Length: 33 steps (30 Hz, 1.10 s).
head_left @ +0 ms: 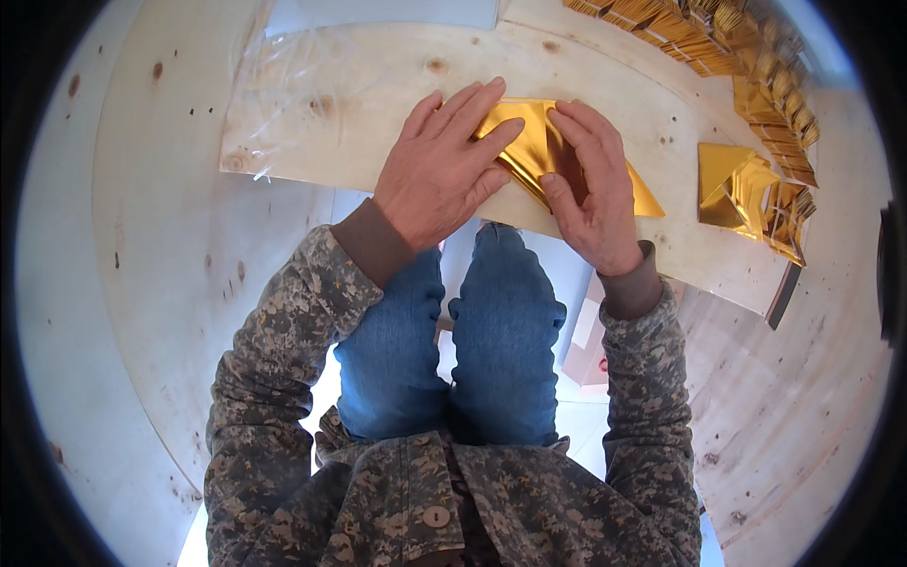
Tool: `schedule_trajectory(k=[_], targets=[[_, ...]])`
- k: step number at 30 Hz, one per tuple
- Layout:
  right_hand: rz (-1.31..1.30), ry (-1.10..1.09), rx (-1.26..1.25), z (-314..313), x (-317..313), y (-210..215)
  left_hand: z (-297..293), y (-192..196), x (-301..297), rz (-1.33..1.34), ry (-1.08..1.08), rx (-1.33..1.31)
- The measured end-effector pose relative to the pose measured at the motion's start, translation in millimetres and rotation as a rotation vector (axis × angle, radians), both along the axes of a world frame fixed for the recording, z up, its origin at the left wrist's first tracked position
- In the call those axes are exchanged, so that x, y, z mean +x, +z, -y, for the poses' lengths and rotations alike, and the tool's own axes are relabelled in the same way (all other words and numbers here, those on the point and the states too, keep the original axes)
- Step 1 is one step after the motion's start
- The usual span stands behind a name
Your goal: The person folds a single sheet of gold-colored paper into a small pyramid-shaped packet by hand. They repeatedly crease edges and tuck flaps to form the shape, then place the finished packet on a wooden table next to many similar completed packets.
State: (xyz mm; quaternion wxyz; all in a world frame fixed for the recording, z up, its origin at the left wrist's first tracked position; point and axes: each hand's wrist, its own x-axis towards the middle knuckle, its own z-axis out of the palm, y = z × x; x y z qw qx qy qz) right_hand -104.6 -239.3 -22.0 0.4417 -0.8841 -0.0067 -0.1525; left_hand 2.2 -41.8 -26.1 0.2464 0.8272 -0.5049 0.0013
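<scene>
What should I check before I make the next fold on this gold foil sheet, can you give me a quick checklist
1. Gold foil sheet lies flat on the wooden board: ok.
2. Left hand pins the sheet's left part, fingers spread flat: ok.
3. Right hand presses the sheet's right part, fingertips on the foil: ok.
4. Folded edges line up: cannot tell, both hands cover the middle.
5. Sheet sits fully on the board: probably ok, though it lies close to the near edge.
6. Pile of folded gold pieces at the right stays apart from the working sheet: ok.
</scene>
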Motion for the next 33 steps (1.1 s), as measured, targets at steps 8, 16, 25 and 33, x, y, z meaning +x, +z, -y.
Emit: schedule_trajectory(k=[8, 16, 25, 33], targets=[[0.012, 0.001, -0.032, 1, 1, -1, 7, -2, 12, 0.017, 0.08, -0.143], [-0.031, -0.012, 0.428, 5, -2, -10, 6, 1, 19, -0.163, 0.072, -0.222], [-0.006, -0.023, 0.153, 4, -1, -12, 0, -1, 29, -0.43, 0.057, -0.299], [0.012, -0.044, 0.089, 2, 1, -7, 19, -3, 24, -0.14, 0.141, -0.316]])
